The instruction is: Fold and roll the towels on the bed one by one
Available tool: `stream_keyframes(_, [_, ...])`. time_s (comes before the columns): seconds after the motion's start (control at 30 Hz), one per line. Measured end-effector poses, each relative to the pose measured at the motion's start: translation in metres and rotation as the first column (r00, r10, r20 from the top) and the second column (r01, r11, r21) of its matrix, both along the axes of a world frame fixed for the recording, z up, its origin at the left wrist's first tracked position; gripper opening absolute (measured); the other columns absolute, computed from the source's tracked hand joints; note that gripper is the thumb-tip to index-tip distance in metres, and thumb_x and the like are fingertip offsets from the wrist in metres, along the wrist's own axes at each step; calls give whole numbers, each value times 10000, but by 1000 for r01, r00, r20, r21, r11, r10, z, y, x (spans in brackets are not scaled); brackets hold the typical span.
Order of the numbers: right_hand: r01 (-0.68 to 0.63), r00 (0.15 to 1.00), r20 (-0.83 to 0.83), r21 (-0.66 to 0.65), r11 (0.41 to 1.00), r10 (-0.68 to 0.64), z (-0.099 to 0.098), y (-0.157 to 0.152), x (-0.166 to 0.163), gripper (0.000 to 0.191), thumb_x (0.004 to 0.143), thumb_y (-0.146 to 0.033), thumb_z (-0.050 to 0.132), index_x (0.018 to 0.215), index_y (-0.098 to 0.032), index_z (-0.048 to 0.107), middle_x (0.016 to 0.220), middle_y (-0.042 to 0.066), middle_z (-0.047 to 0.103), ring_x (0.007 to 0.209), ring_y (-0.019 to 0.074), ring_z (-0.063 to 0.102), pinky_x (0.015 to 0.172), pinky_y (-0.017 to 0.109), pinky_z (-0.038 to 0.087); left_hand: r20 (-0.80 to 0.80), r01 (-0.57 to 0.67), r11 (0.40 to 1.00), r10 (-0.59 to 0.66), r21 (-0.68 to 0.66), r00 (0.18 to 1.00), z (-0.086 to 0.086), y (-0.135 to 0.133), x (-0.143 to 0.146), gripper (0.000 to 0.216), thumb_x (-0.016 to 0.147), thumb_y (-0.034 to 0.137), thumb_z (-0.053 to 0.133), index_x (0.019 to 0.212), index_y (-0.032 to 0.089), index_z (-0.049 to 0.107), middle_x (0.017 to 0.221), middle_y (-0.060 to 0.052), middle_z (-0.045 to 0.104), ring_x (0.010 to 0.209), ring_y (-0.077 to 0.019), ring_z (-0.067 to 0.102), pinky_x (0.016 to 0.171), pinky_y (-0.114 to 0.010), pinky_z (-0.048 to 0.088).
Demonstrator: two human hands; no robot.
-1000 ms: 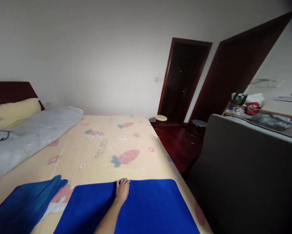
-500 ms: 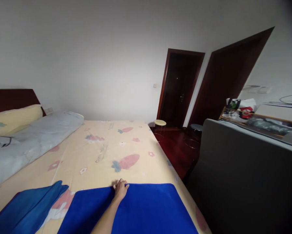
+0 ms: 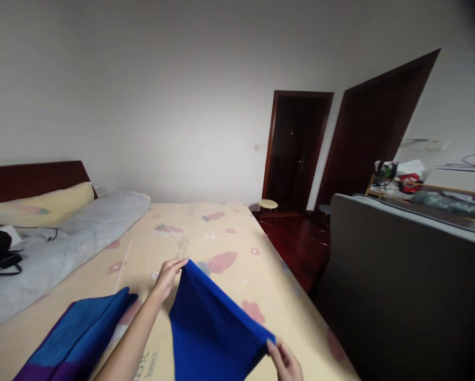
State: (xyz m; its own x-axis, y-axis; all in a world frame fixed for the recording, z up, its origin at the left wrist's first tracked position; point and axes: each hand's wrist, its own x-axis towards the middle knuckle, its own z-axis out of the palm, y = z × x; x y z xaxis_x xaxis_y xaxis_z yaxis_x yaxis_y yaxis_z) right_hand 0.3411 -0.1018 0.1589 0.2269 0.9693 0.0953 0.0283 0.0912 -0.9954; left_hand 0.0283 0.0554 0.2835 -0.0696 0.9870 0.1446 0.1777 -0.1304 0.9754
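Observation:
A plain blue cloth hangs lifted over the bed, its upper edge stretched between my hands. My left hand pinches its far left corner. At the lower right, my right hand grips the other corner between thumb and fingers. The cloth's lower part runs out of the frame. To the left on the sheet lies a folded blue and purple cloth, apart from the held one and partly behind my left forearm.
The bed sheet has a strawberry and flower print. A grey quilt, a yellow pillow and a dark corded item lie at left. A dark grey panel stands right of the bed. A stool is near the door.
The blue cloth lay flat with one hand on its far edge. Now it is raised by two corners, with both hands in view. The view has shifted slightly left.

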Motion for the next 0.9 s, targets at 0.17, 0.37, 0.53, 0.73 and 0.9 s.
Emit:
stream_keyframes(0.17, [88, 992, -106, 180, 980, -69, 87, 34, 18, 383, 725, -552, 682, 812, -183, 626, 673, -4, 646, 668, 153, 583, 650, 257, 480, 155, 51, 997, -59, 55, 986, 63, -50, -32, 371, 611, 455, 767, 755, 126, 675, 709, -34, 701, 715, -146, 622, 734, -273, 451])
stream_keyframes(0.37, [17, 998, -70, 289, 957, 3, 169, 68, 30, 624, 682, -492, 755, 1182, -152, 603, 719, 26, 711, 724, 183, 646, 701, 306, 528, 214, 19, 993, -44, 120, 976, 106, -95, -43, 596, 624, 449, 783, 1110, 173, 576, 664, 31, 684, 643, -135, 631, 671, -260, 475])
stream_keyframes(0.53, [-113, 991, -45, 246, 963, 128, 206, 79, 33, 431, 607, -495, 798, 835, -136, 731, 782, 69, 735, 724, 188, 662, 720, 321, 548, 168, 34, 994, -51, 101, 984, 115, -106, -56, 541, 607, 440, 794, 1037, 133, 675, 777, -50, 751, 769, -186, 679, 757, -297, 509])
stream_keyframes(0.73, [-219, 976, 42, 260, 940, 215, 232, 76, 30, 477, 564, -374, 847, 950, -127, 711, 755, 42, 743, 694, 156, 666, 703, 279, 541, 183, -78, 990, 56, 114, 981, 125, -118, -66, 457, 547, 455, 823, 865, 138, 736, 775, -74, 765, 727, -194, 684, 727, -317, 538])
stream_keyframes(0.9, [-217, 975, 108, 293, 931, 193, 246, 79, 26, 477, 592, -427, 806, 952, -124, 728, 824, 68, 757, 732, 198, 690, 692, 332, 566, 150, -84, 988, 64, 127, 987, 135, -123, -68, 458, 548, 426, 828, 890, 136, 733, 789, -71, 765, 732, -186, 678, 697, -295, 534])
